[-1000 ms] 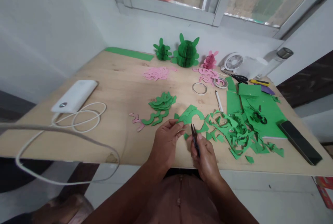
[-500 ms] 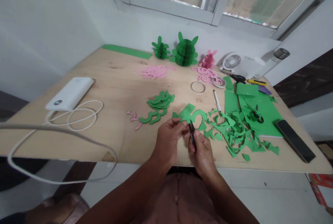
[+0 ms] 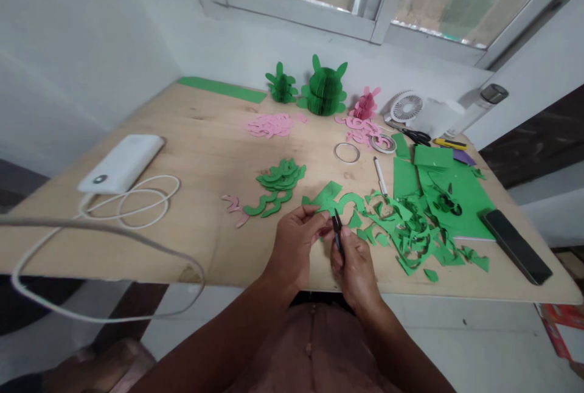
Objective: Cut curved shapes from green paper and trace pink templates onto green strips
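Near the table's front edge, my left hand (image 3: 295,241) is closed, its thumb and fingers pinching a piece of green paper (image 3: 325,199). Other green pieces lie right behind it, so its outline is hard to separate. My right hand (image 3: 356,262) is closed around small dark scissors (image 3: 337,232), with the blades pointing away from me beside my left fingertips. Left of my hands are a pile of wavy green paper cutouts (image 3: 281,175) and a few pink paper strips (image 3: 235,209). Green paper scraps (image 3: 413,232) spread to the right.
Paper figures, green (image 3: 325,92) and pink (image 3: 365,104), stand along the wall. A white pen (image 3: 380,175), a tape roll (image 3: 383,143) and a phone (image 3: 517,247) lie on the right. On the left, a white power bank (image 3: 122,163) trails a cable over the table edge.
Almost nothing differs. Both hands keep their places and their grips, and the view has shifted very slightly.
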Motion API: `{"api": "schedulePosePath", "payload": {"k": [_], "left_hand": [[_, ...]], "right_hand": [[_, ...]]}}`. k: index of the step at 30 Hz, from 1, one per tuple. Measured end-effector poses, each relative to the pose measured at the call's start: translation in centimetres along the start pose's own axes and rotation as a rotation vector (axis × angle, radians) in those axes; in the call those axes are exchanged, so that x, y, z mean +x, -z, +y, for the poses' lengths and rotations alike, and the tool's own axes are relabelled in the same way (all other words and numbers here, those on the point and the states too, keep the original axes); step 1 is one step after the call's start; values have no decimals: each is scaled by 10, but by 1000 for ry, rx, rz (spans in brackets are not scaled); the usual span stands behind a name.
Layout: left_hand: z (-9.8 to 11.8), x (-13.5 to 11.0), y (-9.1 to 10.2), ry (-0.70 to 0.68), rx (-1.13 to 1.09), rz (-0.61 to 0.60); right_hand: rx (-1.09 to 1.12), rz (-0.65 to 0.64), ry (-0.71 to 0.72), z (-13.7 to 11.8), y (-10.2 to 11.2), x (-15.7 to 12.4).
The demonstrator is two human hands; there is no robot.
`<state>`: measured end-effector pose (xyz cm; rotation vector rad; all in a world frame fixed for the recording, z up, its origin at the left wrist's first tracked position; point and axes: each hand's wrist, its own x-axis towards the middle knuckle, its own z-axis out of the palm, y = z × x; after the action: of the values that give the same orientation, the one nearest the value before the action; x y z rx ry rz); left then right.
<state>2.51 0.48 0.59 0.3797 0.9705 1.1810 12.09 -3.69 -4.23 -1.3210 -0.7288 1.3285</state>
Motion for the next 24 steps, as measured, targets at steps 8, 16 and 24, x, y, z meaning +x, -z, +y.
{"api": "schedulePosePath", "payload": {"k": [8,16,24], "left_hand": [[-1,1,1,4,-2,-16],[0,3,2,19,-3,-15],[0,3,3,27,9,-25]], "right_hand": [[-26,14,8,1,0,1],[-13,23,-8,-1,-1,-1],[-25,33,11,-2,-1,-1]]}}
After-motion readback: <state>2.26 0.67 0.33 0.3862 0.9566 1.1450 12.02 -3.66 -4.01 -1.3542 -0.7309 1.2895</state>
